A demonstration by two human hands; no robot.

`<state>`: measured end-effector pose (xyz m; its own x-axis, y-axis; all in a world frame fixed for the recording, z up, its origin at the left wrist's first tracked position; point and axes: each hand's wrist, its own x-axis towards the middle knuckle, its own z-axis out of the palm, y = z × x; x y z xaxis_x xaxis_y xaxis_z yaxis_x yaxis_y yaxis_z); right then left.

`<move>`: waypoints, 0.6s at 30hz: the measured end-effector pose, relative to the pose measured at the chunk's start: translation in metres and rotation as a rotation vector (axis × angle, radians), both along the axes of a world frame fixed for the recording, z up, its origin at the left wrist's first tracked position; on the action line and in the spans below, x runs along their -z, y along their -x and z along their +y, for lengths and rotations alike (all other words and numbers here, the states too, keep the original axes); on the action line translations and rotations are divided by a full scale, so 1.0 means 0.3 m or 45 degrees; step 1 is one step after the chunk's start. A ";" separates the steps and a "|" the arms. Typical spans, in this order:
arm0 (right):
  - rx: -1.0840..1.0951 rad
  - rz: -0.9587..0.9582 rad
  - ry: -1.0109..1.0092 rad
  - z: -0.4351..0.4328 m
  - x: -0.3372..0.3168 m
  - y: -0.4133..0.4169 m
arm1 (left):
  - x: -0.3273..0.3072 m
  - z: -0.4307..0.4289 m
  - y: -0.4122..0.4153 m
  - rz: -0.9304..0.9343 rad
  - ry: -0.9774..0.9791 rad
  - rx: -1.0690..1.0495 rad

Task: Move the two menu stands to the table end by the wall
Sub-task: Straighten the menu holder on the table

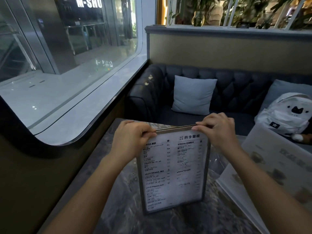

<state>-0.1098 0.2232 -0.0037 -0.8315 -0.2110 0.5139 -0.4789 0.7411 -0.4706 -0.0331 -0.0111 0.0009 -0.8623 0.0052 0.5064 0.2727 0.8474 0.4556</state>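
The left hand [130, 135] pinches the top left corner of a menu stand [173, 171], fingers curled over the upper edge and thumb on the near face. The right hand [219, 130] does the same at the top right corner. Both are closed on the stand's top rim, which shows as two thin panels set close together.

The stand is upright, its printed face toward the person, and its foot is at or just above the desk [118, 191]; whether it touches cannot be told. It sits near the middle of the view, with the wall and window sill [76, 125] at about nine to ten o'clock from it, and the desk's far edge by the sofa [219, 92] at twelve o'clock.

The sheet is white with black text in two columns, under a clear, faintly glossy cover, within a thin grey frame with rounded top corners.

A second menu stand [273, 168], paler and printed with pictures of cups, leans at about three o'clock, well to the right and untouched.

As a judgement, the task is in its first half: one stand is in hand but not clearly placed at the wall end, and the other remains to be moved.

A cushion [194, 95] and a white backpack [287, 114] lie on the sofa beyond.
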 end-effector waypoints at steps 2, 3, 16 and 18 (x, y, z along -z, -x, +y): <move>0.038 0.014 -0.007 0.015 0.000 -0.013 | -0.012 -0.003 0.030 -0.037 -0.019 0.036; 0.060 0.025 -0.018 0.022 0.000 -0.020 | -0.018 -0.004 0.043 -0.059 -0.023 0.059; 0.239 0.065 -0.120 0.056 0.009 -0.075 | -0.032 0.002 0.140 -0.157 0.005 0.265; 0.255 0.076 -0.129 0.057 0.012 -0.082 | -0.030 0.006 0.147 -0.153 0.013 0.288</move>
